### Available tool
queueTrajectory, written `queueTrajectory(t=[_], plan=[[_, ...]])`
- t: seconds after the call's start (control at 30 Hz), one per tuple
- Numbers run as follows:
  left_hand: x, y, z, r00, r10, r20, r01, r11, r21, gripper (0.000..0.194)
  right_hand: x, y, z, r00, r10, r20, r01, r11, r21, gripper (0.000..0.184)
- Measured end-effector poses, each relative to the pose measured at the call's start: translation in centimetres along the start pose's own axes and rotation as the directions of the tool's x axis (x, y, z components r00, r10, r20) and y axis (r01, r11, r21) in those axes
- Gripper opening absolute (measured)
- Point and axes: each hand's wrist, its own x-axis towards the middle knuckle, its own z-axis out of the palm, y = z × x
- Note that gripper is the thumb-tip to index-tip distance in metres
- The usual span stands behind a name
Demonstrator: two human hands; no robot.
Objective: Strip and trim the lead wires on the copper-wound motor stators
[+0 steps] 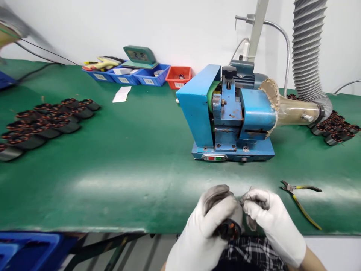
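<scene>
White gloves with grey, dirty fingers cover both of my hands. My left hand [208, 222] is wrapped round a motor stator [231, 229], held just off the table's front edge. Its black end with copper windings points down toward me, and the rest is partly hidden by my fingers. Close beside it, my right hand [262, 210] has thumb and fingers pinched together; whatever is between them is too small to make out. To the right of that hand, diagonal cutters [290, 188] with yellow-and-black handles lie spread on the green table [135, 150].
A blue belt machine [228, 116] stands ahead, joined to a grey exhaust hose [308, 49]. Grouped stators [47, 122] lie at left, with more stators [335, 131] at right. Blue bins [152, 79], a red bin [176, 77] and a digital clock [139, 55] stand along the back.
</scene>
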Motion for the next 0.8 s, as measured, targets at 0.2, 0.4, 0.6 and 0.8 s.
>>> queueTrajectory(t=[0.2,0.4,0.6,0.8], plan=[[0.2,-0.8,0.6,0.977,-0.079,0.200,0.097,0.992,-0.080,0.033,0.3,1.4,0.3,0.991,-0.036,-0.125,0.008,0.975,-0.223,0.019],[-0.6,-3.5,2.8,0.990,0.110,0.092,-0.139,0.892,0.431,0.047,2.2,4.4,0.0,0.946,0.217,0.240,-0.158,0.958,-0.241,0.028],[0.2,-4.6,1.8,0.954,-0.112,0.280,0.012,0.942,0.336,0.057,3.5,3.0,-1.9,0.946,0.071,0.318,0.123,0.825,-0.551,0.015],[0.4,-5.1,1.2,0.932,-0.160,0.326,0.047,0.944,0.327,0.057,2.7,2.7,-11.0,0.896,-0.040,0.442,0.443,0.116,-0.889,0.036]])
